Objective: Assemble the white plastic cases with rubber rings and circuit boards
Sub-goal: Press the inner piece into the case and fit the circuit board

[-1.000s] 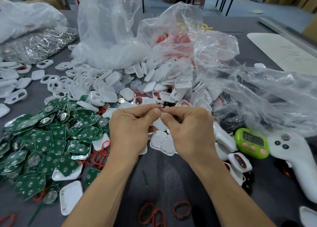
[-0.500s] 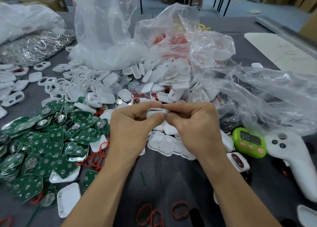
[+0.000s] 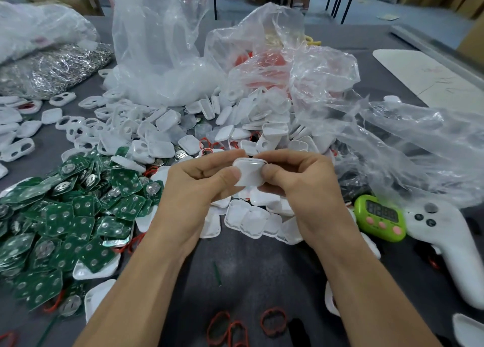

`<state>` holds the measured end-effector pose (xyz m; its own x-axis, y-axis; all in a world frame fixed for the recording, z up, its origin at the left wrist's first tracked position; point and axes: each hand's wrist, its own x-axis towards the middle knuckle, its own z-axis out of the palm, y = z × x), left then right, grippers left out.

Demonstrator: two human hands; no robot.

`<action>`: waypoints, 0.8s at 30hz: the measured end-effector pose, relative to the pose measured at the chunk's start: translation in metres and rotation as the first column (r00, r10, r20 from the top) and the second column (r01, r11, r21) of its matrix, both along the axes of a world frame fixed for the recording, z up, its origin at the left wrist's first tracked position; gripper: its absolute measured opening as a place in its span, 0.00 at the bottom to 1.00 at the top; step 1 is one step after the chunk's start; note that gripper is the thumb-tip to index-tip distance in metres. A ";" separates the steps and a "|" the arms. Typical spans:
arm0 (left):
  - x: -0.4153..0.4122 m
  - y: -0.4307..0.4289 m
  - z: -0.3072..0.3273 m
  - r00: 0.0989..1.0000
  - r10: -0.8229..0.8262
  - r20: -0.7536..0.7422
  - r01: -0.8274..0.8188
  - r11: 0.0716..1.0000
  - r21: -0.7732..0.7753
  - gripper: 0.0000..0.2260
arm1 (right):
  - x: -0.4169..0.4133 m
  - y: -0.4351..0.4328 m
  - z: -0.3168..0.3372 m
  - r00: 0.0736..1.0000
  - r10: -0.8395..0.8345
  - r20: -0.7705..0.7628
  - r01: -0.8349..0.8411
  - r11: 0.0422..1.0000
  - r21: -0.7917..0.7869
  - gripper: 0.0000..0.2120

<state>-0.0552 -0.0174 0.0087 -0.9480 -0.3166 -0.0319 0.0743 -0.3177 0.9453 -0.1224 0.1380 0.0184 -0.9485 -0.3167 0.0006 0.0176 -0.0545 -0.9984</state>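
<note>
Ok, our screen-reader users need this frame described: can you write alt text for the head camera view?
A person's left hand and right hand pinch a small white rounded plastic case above a dark grey table. Green circuit boards are heaped at left, white plastic case shells behind, red rubber rings in front.

A white case (image 3: 248,172) is pinched between the left hand (image 3: 195,183) and the right hand (image 3: 301,181) above the dark tabletop (image 3: 262,273). A heap of green circuit boards (image 3: 65,215) is spread to the left, and loose white case halves (image 3: 199,126) are piled beyond the hands beside crumpled clear bags (image 3: 340,98). Red rubber rings (image 3: 273,320) are seen near the front edge. A green timer (image 3: 379,217) is set just beside a white controller (image 3: 445,242) on the right.
</note>
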 end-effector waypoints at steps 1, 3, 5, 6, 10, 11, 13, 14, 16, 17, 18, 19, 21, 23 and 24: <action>0.000 -0.001 0.000 1.000 0.002 0.010 -0.002 1.000 0.011 0.11 | 0.000 0.000 0.000 0.999 0.016 0.032 -0.015 1.000 -0.003 0.14; -0.001 -0.001 -0.001 0.999 0.016 0.032 -0.017 0.999 0.033 0.11 | 0.001 0.001 0.001 0.999 0.035 0.033 -0.036 0.999 0.018 0.13; -0.002 0.000 -0.002 0.999 0.015 0.049 -0.018 0.998 0.061 0.12 | 0.003 0.000 0.001 0.998 0.039 -0.041 -0.036 0.996 0.087 0.13; -0.003 0.000 -0.002 0.998 0.012 0.056 -0.016 0.997 0.073 0.12 | 0.005 0.000 0.000 0.993 0.039 -0.108 -0.022 0.988 0.156 0.15; -0.003 0.001 -0.004 0.996 -0.016 0.083 0.003 0.989 0.148 0.13 | 0.013 -0.004 -0.003 0.910 0.087 -0.405 0.113 0.889 0.443 0.27; -0.004 0.001 -0.004 0.996 -0.022 0.089 0.006 0.985 0.172 0.13 | 0.014 -0.004 -0.003 0.892 0.094 -0.443 0.137 0.876 0.463 0.28; -0.005 -0.001 -0.005 0.995 -0.040 0.087 0.019 0.974 0.227 0.14 | 0.013 -0.005 -0.004 0.899 0.089 -0.428 0.121 0.891 0.439 0.27; -0.006 -0.003 -0.005 0.996 -0.058 0.074 0.038 0.969 0.245 0.15 | 0.012 -0.005 -0.003 0.922 0.081 -0.378 0.083 0.914 0.398 0.25; -0.006 -0.005 -0.007 0.993 -0.117 0.028 0.107 0.963 0.247 0.17 | 0.010 -0.006 -0.001 0.967 0.071 -0.246 -0.007 0.968 0.251 0.22; -0.005 -0.006 -0.008 0.988 -0.152 -0.002 0.148 0.962 0.231 0.17 | 0.009 -0.006 0.000 0.981 0.073 -0.181 -0.043 0.986 0.162 0.20; -0.005 -0.006 -0.009 0.983 -0.182 -0.031 0.185 0.961 0.205 0.18 | 0.007 -0.005 0.000 0.990 0.080 -0.116 -0.071 0.994 0.079 0.19; -0.005 -0.006 -0.010 0.977 -0.206 -0.055 0.213 0.962 0.171 0.20 | 0.007 -0.004 0.001 0.994 0.094 -0.048 -0.094 0.996 0.004 0.19; -0.005 -0.004 -0.011 0.972 -0.219 -0.081 0.225 0.972 0.072 0.24 | 0.007 -0.003 0.004 0.988 0.126 0.085 -0.115 0.986 -0.123 0.17; -0.005 -0.001 -0.013 0.983 -0.172 -0.067 0.166 0.981 -0.097 0.26 | 0.007 -0.005 0.005 0.972 0.118 0.201 -0.078 0.977 -0.199 0.14; -0.005 0.002 -0.014 0.989 -0.139 -0.049 0.129 0.979 -0.160 0.26 | 0.008 -0.008 0.004 0.966 0.103 0.239 -0.051 0.976 -0.214 0.13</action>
<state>-0.0607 -0.0158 -0.0048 -0.9809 -0.1831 0.0657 0.0986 -0.1771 0.9792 -0.1142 0.1304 0.0226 -0.8998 -0.4066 -0.1586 0.2747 -0.2452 -0.9297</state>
